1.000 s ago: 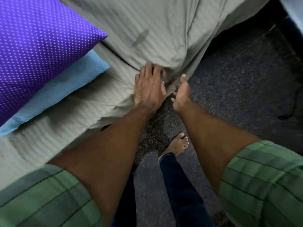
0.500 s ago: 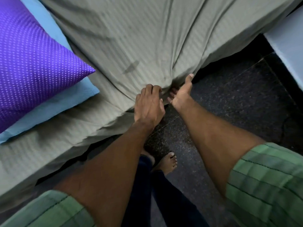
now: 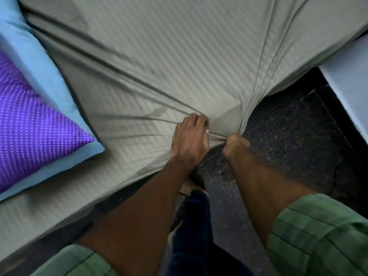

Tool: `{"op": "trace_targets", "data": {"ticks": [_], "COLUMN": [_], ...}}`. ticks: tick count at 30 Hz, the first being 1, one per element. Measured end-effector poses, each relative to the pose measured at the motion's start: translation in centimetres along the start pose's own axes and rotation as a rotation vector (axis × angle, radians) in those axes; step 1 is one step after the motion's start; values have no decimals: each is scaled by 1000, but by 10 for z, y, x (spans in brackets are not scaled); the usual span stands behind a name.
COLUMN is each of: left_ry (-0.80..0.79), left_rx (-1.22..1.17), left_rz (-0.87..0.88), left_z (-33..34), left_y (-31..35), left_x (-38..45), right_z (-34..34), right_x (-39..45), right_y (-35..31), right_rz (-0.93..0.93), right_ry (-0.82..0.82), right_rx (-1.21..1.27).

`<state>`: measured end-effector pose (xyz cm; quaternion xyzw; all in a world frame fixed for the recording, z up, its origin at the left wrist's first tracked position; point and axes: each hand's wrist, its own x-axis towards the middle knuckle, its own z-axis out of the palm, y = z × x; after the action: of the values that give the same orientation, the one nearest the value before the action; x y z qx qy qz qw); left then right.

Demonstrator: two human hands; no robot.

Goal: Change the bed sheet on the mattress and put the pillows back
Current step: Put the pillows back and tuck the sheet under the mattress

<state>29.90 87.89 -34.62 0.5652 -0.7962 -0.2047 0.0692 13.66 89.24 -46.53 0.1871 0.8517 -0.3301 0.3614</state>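
Note:
A grey-green striped bed sheet point(image 3: 179, 56) covers the mattress and gathers in taut folds at the near corner. My left hand point(image 3: 189, 140) lies on top of that corner with its fingertips curled into the bunched cloth. My right hand point(image 3: 235, 142) is fisted round the sheet's hanging edge just off the corner, over the floor. A purple dotted pillow point(image 3: 29, 126) lies on a light blue pillow point(image 3: 39, 62) at the left side of the bed.
Dark speckled floor point(image 3: 288, 136) runs along the right of the bed. A pale blue surface point(image 3: 350, 80) stands at the right edge. My legs and a bare foot point(image 3: 191, 186) are beside the mattress corner below my arms.
My right hand went from open with the thumb raised to fisted on the sheet's edge. The left fingers dug into the cloth. The sheet now shows tight folds running to the corner.

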Motion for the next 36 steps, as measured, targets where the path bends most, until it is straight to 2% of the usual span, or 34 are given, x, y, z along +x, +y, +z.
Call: {"op": "trace_targets", "data": {"ticks": [2, 4, 5, 7, 8, 9, 11, 14, 16, 20, 22, 26, 28, 30, 32, 34, 36], "left_ry": [-21, -15, -12, 1, 7, 13, 25, 37, 38, 47, 51, 51, 58, 68, 58, 52, 65], "left_rx": [18, 28, 36, 46, 49, 54, 64, 56, 53, 52, 38, 29, 4, -9, 11, 16, 7], "left_rz": [63, 84, 77, 41, 24, 13, 18, 8, -13, -33, -37, -33, -54, -74, -65, -62, -100], "left_z": [5, 7, 8, 10, 13, 15, 20, 25, 26, 27, 27, 36, 46, 57, 67, 75, 81], "left_y": [1, 2, 4, 9, 13, 17, 29, 48, 61, 85, 97, 123, 142, 163, 188, 210, 230], "left_x": [8, 14, 17, 23, 26, 27, 32, 47, 58, 81, 92, 112, 124, 137, 152, 168, 183], "right_z": [10, 7, 9, 0, -7, -11, -15, -10, -7, -13, -27, -77, -102, -112, -110, -101, -93], "right_x": [1, -19, -18, -2, 1, 2, 5, -9, -23, -4, 17, 79, 109, 121, 120, 129, 151], "right_y": [5, -1, -4, -17, -25, -35, -61, -105, -131, -149, -151, -167, -182, -192, -198, -196, -199], "right_rz": [31, -9, 30, 61, 7, 33, 65, -15, -15, -42, -121, -223, -250, -309, -323, -281, -227], "right_ry": [-15, -126, -188, -132, -106, -103, -278, -524, -494, -340, -260, 21, 57, 30, -95, -226, -295], "right_rx": [-10, -30, 55, 223, 213, 228, 260, 369, 377, 211, 59, -446, -578, -703, -742, -666, -427]}}
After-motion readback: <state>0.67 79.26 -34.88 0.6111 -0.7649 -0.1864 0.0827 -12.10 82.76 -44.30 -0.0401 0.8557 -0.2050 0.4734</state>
